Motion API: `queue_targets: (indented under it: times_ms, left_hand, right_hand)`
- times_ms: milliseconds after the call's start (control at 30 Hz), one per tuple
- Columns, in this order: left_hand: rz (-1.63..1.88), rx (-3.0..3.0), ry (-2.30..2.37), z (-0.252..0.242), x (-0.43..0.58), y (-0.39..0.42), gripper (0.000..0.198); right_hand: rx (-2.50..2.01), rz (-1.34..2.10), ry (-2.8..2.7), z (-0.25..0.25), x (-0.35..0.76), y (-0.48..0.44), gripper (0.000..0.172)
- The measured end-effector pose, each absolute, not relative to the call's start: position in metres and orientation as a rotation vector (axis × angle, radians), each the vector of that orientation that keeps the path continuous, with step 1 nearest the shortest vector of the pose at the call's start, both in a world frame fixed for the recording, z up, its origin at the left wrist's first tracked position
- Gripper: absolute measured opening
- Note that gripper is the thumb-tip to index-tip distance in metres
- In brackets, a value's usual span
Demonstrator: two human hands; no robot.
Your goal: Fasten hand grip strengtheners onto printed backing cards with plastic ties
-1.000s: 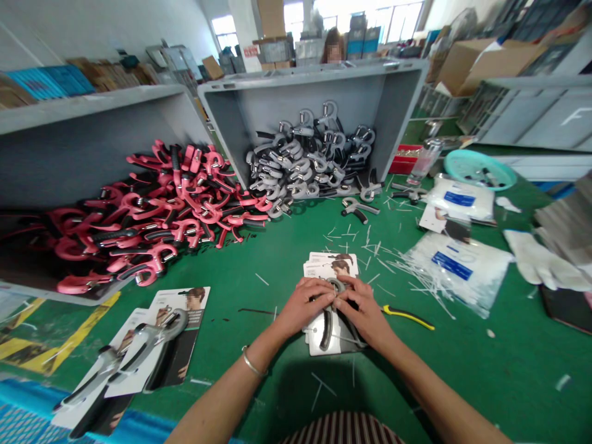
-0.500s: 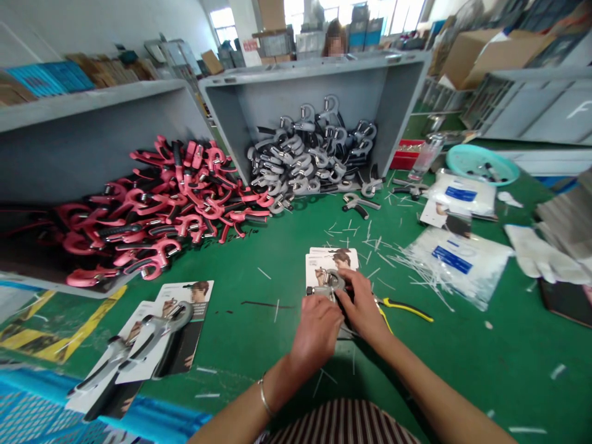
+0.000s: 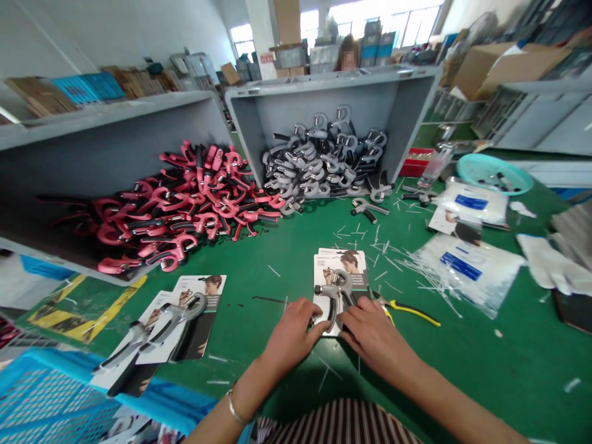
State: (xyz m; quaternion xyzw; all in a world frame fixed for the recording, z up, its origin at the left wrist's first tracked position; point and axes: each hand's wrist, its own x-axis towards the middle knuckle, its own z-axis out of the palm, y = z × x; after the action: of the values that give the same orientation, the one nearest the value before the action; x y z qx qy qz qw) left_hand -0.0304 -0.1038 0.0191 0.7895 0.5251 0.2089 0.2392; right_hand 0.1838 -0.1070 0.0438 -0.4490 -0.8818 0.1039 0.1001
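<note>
A grey hand grip strengthener (image 3: 341,283) with black-padded handles lies on a printed backing card (image 3: 322,265), in front of me on the green table. My left hand (image 3: 292,333) has its thumb and fingers closed about the lower end of the left handle, at the card's edge. On the other side, the bent fingers of my right hand (image 3: 377,330) hold the right handle and partly hide it. A second card shows just behind the first. Beside my right hand lie yellow-handled pliers (image 3: 414,311), their jaws partly hidden.
Red hand grips (image 3: 213,197) spill from a grey bin at left; grey ones (image 3: 319,163) fill another bin. Two carded grips (image 3: 171,327) lie at front left. White plastic ties (image 3: 435,277), bags (image 3: 467,265), a turquoise plate (image 3: 490,166) and a glove (image 3: 550,262) lie right.
Both hands have drawn down toward me and apart, uncovering the grip strengthener's upper part and left handle. The whole view has shifted, with the scene lying farther right.
</note>
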Motion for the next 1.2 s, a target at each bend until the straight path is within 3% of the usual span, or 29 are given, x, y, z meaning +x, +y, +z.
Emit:
queue_targets:
  times_ms: [133, 300, 533, 633, 833, 1000, 1200]
  left_hand:
    - [0.555, 2.102, 1.519, 0.02, -0.02, -0.1, 0.035]
    - [0.575, 2.008, 1.54, 0.019, -0.009, -0.099, 0.007]
    - [0.759, 1.537, 1.319, 0.012, -0.03, -0.102, 0.019]
    - [0.839, 1.49, 1.278, 0.006, -0.033, -0.102, 0.015]
    - [0.983, 1.561, 1.309, -0.001, -0.022, -0.1, 0.013]
    - [0.949, 1.594, 1.304, 0.002, -0.011, -0.097, 0.011]
    - [0.942, 1.677, 1.281, 0.009, -0.003, -0.096, 0.007]
  right_hand:
    - [-1.416, 0.09, -2.68, 0.038, 0.171, -0.101, 0.011]
    - [-1.505, 0.034, -2.695, 0.04, 0.161, -0.099, 0.018]
    - [-1.503, -0.013, -2.695, 0.042, 0.159, -0.096, 0.019]
    - [-1.487, 0.151, -2.641, 0.044, 0.161, -0.096, 0.016]
    - [-1.332, 0.81, -2.293, 0.036, 0.18, -0.092, 0.012]
    - [-1.261, 0.751, -2.156, 0.024, 0.192, -0.088, 0.019]
    - [-1.377, 0.726, -2.049, 0.022, 0.193, -0.086, 0.009]
